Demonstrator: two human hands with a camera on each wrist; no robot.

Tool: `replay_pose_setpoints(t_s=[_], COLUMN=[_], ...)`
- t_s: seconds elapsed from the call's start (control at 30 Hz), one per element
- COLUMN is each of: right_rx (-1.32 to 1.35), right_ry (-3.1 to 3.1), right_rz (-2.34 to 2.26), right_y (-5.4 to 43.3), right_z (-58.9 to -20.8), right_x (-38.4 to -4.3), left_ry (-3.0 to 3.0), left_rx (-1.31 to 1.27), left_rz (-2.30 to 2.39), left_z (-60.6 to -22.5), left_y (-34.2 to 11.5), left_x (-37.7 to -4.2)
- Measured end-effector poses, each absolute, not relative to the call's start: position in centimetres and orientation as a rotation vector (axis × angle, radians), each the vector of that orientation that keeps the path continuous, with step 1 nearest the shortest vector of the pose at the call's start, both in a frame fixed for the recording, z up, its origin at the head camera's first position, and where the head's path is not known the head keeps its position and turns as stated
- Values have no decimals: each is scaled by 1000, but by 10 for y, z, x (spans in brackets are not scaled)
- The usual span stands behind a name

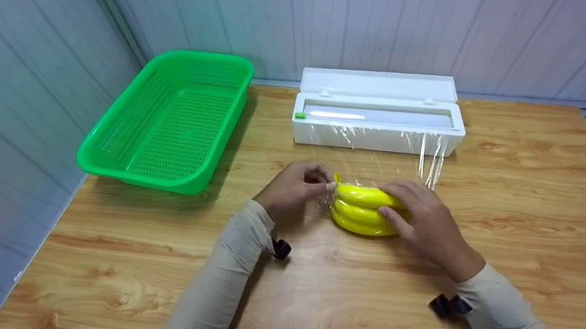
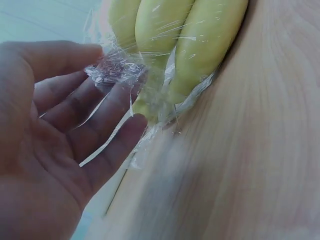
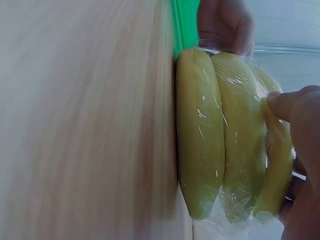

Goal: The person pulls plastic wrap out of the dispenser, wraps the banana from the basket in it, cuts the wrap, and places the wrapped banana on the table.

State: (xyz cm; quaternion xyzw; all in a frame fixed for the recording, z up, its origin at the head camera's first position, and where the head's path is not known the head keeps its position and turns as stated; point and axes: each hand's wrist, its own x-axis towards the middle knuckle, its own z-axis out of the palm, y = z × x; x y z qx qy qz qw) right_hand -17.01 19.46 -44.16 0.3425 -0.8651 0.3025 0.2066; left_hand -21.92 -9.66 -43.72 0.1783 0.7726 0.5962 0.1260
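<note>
A bunch of yellow bananas lies on the table, wrapped in clear cling film that is crumpled at its left end. My left hand pinches this crumpled film between thumb and fingers, beside the stem end. From the right, my right hand grips the bananas, its thumb on the near side and its fingers over the far side. In the right wrist view, the thumb presses on the wrapped fruit. More film stretches from the bunch back to a white cling film box.
The box stands at the back with its lid raised and a small green slider at its left. A green perforated basket stands at the back left. Pale panel walls border the wooden table.
</note>
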Motion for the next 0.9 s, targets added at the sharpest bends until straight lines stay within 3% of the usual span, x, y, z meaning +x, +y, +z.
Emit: replay_pose_setpoints(t_s=[0.17,0.57,0.9], right_rx=[934,921,921], right_ry=[-2430,-2427,-2419], right_rz=[842,840,850], right_y=[195,195,196], right_z=[-443,-442,-442], right_x=[-169,-169,-170], left_ry=[2235,2405,2427], left_rx=[472,736,759], left_rz=[1831,1567,1426], left_z=[-441,-440,-434], left_y=[-89,-96,-96], left_x=[-216,-220,-218])
